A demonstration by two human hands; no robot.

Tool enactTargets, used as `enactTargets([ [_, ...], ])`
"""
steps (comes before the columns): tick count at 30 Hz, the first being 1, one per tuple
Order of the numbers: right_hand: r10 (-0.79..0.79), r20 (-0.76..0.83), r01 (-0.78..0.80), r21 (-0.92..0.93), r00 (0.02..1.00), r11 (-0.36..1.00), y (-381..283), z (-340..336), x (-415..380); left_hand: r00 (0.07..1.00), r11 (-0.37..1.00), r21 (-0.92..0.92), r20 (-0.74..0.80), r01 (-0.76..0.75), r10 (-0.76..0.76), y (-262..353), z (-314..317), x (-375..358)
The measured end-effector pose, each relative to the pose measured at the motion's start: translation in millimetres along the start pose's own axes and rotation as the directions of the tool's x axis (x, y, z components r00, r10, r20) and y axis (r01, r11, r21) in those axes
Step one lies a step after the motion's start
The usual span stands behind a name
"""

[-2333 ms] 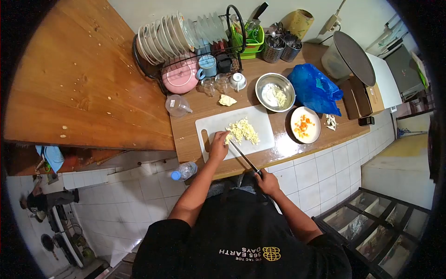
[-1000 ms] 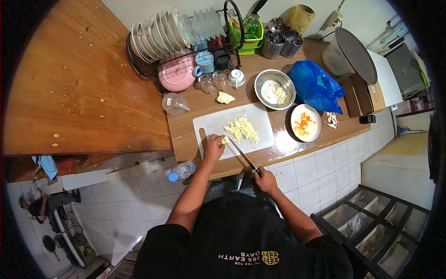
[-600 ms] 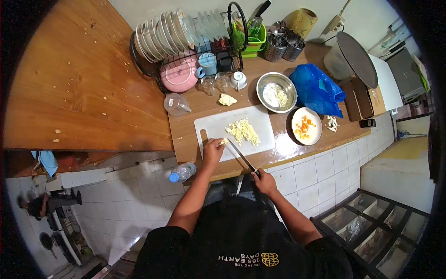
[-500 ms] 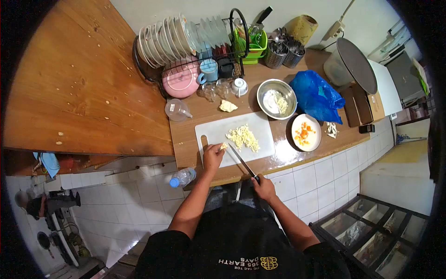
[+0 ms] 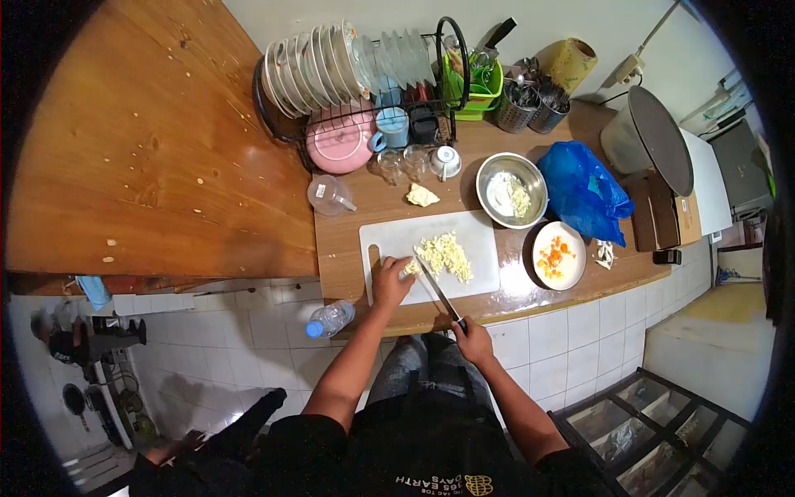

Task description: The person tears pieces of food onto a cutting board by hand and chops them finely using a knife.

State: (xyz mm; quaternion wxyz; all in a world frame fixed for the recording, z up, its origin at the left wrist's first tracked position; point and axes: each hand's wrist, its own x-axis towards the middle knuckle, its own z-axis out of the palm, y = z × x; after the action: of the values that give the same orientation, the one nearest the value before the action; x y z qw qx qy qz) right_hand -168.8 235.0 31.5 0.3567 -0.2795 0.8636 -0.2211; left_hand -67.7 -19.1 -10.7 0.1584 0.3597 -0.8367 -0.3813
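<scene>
My right hand (image 5: 474, 340) grips the black handle of a knife (image 5: 445, 296), whose blade points up and left over the white cutting board (image 5: 489, 277). On the board's left part, my left hand (image 5: 392, 283) has its fingertips pressed on a small pale chunk (image 5: 411, 267), beside the blade tip. Chopped pale yellow pieces (image 5: 447, 255) lie in a heap just beyond the knife. A larger pale lump (image 5: 422, 195) rests on the table behind the board.
A steel bowl (image 5: 489, 190), a blue plastic bag (image 5: 580, 186) and a plate with orange pieces (image 5: 556, 255) are at the right. A water bottle (image 5: 331, 320) stands near the front left edge. Behind is a dish rack (image 5: 281, 137). Another person (image 5: 207, 451) is at lower left.
The view has shifted, so the table appears farther right and slightly lower. Another person has come into view at the lower left. Both hands keep their holds.
</scene>
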Motion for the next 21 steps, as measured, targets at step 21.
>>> enactTargets([
  [21,-0.066,-0.006,0.065,-0.114,0.998,0.991,-14,5,18,0.992,0.982,-0.187,-0.125,-0.006,-0.018,-4,2,-11],
])
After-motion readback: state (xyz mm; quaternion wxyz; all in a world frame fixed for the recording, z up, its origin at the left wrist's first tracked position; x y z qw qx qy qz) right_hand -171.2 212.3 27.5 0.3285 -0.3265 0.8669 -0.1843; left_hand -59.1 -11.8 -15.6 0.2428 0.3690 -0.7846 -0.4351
